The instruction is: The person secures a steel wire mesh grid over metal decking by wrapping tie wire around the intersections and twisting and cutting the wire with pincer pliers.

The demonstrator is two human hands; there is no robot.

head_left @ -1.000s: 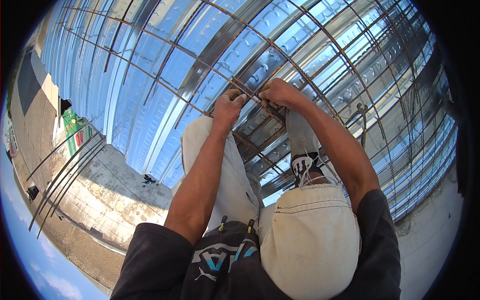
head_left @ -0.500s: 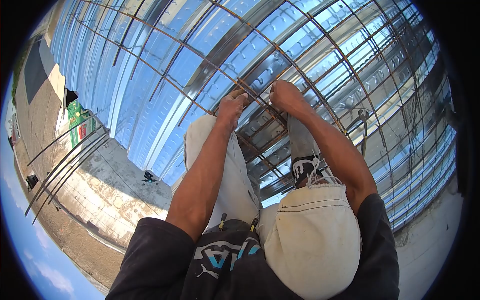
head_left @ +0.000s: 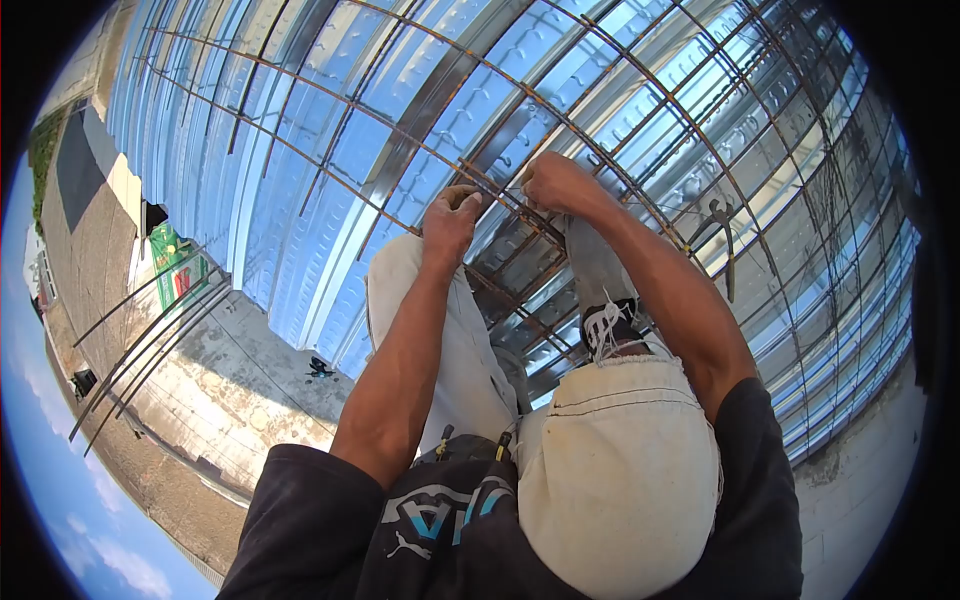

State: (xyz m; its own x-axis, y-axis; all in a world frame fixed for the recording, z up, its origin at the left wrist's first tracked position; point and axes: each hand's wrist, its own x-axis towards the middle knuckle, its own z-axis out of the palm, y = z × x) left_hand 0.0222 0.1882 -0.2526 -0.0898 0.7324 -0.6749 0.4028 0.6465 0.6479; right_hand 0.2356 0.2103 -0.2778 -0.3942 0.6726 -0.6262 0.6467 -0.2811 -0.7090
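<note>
Both hands are at a crossing of rusty rebar in a mesh above ribbed metal decking. My left hand is closed at the near side of the crossing, thumb and fingers pinched by the bar; what they hold is too small to make out. My right hand is curled into a fist just right of the crossing. A thin wire shows faintly at its fingertips. Right of my right forearm, pincers with open handles rest on the mesh.
Shiny corrugated decking spreads ahead under the bars. Loose thin wires lie over the mesh at right. On the left, several rebar ends jut past a concrete ledge, near a green sack. My raised knee is close to my right arm.
The view has shifted slightly. My left thumb and fingers have drawn together at the bar. My right fist stays beside the crossing.
</note>
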